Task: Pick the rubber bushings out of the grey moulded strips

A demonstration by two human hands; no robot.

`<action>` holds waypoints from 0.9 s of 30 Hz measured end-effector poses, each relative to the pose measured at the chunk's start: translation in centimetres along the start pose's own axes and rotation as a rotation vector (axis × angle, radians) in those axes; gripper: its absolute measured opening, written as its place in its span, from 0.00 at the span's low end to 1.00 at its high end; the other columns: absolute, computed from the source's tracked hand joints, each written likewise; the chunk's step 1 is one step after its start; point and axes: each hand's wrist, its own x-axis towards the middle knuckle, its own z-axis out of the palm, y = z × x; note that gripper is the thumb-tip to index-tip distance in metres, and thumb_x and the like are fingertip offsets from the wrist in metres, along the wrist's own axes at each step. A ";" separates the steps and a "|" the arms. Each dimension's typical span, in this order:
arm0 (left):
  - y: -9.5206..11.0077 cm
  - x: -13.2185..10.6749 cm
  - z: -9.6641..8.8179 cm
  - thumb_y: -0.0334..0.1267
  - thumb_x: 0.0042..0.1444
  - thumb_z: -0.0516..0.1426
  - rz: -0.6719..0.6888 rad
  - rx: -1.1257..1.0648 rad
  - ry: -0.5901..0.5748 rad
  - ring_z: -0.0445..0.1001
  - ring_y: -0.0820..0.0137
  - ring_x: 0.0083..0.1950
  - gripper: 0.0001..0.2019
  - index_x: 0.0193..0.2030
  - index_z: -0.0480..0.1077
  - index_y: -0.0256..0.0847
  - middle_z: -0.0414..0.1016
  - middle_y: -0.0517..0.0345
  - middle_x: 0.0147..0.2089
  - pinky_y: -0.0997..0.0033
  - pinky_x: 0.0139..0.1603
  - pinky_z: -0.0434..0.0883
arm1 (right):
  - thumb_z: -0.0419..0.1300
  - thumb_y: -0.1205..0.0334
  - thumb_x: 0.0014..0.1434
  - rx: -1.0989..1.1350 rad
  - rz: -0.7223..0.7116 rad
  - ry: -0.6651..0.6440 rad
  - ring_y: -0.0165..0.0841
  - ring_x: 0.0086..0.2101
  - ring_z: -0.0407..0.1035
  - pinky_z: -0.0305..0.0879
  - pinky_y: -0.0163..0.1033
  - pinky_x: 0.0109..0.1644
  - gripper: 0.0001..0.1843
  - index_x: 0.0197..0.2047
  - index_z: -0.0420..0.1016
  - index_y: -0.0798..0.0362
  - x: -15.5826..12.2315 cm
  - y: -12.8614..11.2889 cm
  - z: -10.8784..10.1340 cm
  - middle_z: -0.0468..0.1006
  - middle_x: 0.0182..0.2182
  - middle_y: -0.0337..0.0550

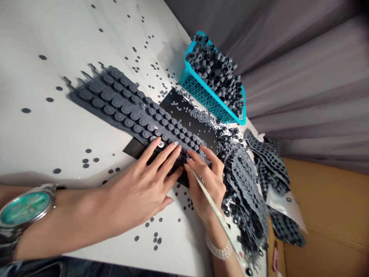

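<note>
Two hands at a grey rubber keypad sheet [115, 100]: left hand [141, 184] spread, right hand [206, 184] gripping a slim pale stick [209, 200].
From the room, the sheet's long axis runs diagonally across the white worktop [57, 134], with its broad end pointing away and its narrower end under the hands, partly over a black plate [190, 119]. Rows of round raised keys cover it, larger at the broad end. The left hand lies wide, fingers splayed on the sheet; the right hand closes narrowly around the stick. Small dark discs [86, 161] dot the worktop, a teal plastic basket [204, 98] heaped with black rubber rings stands just beyond the plate, and punched grey sheets [245, 173] pile up beside the right hand.
</note>
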 end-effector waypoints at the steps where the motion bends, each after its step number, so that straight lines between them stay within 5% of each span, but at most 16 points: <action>1: 0.0 0.0 0.0 0.53 0.54 0.59 0.002 -0.004 0.002 0.59 0.43 0.68 0.32 0.59 0.71 0.30 0.63 0.30 0.65 0.37 0.67 0.56 | 0.60 0.71 0.61 -0.005 -0.013 -0.006 0.39 0.55 0.69 0.70 0.46 0.50 0.07 0.40 0.72 0.49 0.0 0.1 0.1 0.82 0.45 0.40; 18: 0.1 0.1 0.0 0.51 0.57 0.57 0.024 0.009 -0.030 0.60 0.43 0.67 0.29 0.57 0.72 0.29 0.68 0.29 0.62 0.36 0.67 0.55 | 0.55 0.72 0.64 -0.077 -0.203 -0.097 0.39 0.57 0.68 0.65 0.44 0.52 0.09 0.46 0.71 0.52 1.3 0.4 0.3 0.80 0.48 0.50; 27: 0.1 -0.1 0.2 0.52 0.57 0.57 0.011 -0.020 -0.045 0.58 0.43 0.69 0.29 0.59 0.71 0.33 0.64 0.32 0.65 0.37 0.67 0.54 | 0.59 0.73 0.60 -0.120 0.054 0.141 0.38 0.50 0.73 0.72 0.42 0.47 0.08 0.40 0.72 0.50 1.7 1.2 -0.2 0.78 0.48 0.46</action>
